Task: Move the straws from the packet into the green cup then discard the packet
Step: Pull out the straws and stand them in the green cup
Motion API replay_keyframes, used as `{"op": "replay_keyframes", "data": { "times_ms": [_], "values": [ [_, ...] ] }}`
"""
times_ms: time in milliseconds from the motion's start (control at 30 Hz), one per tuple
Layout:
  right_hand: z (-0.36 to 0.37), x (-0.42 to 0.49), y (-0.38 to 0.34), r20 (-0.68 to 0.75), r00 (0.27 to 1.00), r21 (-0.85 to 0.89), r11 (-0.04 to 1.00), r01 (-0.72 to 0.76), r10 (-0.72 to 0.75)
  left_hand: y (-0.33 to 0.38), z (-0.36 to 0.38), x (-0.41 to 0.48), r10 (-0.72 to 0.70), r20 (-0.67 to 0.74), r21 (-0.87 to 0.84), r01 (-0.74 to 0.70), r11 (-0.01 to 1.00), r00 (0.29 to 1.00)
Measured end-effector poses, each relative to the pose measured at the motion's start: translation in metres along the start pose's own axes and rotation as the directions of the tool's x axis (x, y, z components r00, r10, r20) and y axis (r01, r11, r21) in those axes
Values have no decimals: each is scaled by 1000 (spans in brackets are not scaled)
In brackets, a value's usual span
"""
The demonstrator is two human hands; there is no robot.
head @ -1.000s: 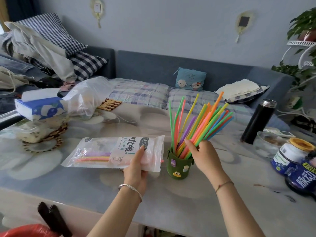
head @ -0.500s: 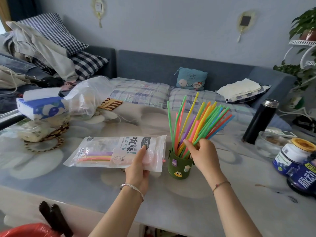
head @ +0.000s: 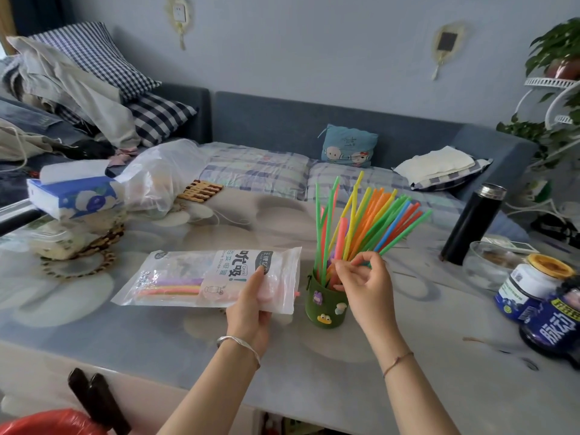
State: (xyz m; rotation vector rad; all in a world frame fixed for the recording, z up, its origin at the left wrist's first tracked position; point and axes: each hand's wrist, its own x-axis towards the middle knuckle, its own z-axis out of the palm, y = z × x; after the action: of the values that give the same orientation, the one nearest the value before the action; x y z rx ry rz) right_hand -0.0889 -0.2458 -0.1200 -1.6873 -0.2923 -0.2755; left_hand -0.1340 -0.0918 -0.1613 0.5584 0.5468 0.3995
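While our right hand (head: pixel 367 284) pinches the straws (head: pixel 370 221) fanned in the cup (head: pixel 326 306), our left hand (head: pixel 251 312) grips the packet (head: pixel 194 277) just beside it — a few more inside; risk — the lean could tip the cup when we let go

Entry: one view, head-worn. We list it as follows.
- Position: above the near edge of the table (head: pixel 314 387), at the wearer's head.
- Facing: forward and down, across the table toward the far sofa (head: pixel 282 127) and the wall (head: pixel 314 42).
- Range: close. The left hand (head: pixel 251 309) and right hand (head: pixel 367 284) sit low in the centre of the frame, and the forearms enter from the near edge.
- Span: wide. We take in the checked pillows (head: pixel 94 54) at far left and the plant stand (head: pixel 549 81) at far right.
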Motion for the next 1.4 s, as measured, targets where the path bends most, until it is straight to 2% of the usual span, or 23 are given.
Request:
{"op": "replay_keyframes", "data": {
  "times_ms": [167,267,367,433,533,733,1000,1067,1100,1167,1233,1300,1400],
  "values": [
    [10,-9,-2,7,1000,64,998,-30,29,3,-1,1,17,-7,-20,-17,1000,1000],
    [21,-20,-6,-102,995,121,993,-2,14,6,-1,0,37,-8,-51,-37,998,999],
    [26,-23,-5,-256,951,-46,984,169,-176,8,-1,-2,48,-22,-65,-49,997,999],
    [26,-21,-1,-264,937,-105,972,208,-229,9,-2,-2,49,-28,-62,-51,997,998],
    [27,-20,0,-211,969,-58,992,115,-125,12,-1,-3,41,-35,-52,-43,998,999],
    [25,-11,4,-39,992,182,977,-114,123,15,-3,-3,40,-40,-37,-41,998,998],
    [42,-24,-6,21,983,361,915,-178,183,16,-2,-9,135,-30,-23,-136,991,990],
    [53,-32,-3,93,950,441,843,-308,298,17,0,-16,193,-34,24,-193,981,981],
    [58,-35,-2,163,911,520,752,-405,378,17,2,-20,229,-33,57,-227,972,973],
    [63,-39,0,344,799,652,486,-581,494,20,6,-27,311,5,133,-309,942,950],
    [64,-41,1,476,701,692,266,-671,530,23,8,-32,379,89,247,-389,888,921],
    [67,-43,5,507,669,708,180,-682,544,24,8,-34,428,168,352,-459,816,888],
    [70,-44,6,473,657,736,146,-661,587,22,6,-32,471,237,460,-525,716,849]
  ]
}}
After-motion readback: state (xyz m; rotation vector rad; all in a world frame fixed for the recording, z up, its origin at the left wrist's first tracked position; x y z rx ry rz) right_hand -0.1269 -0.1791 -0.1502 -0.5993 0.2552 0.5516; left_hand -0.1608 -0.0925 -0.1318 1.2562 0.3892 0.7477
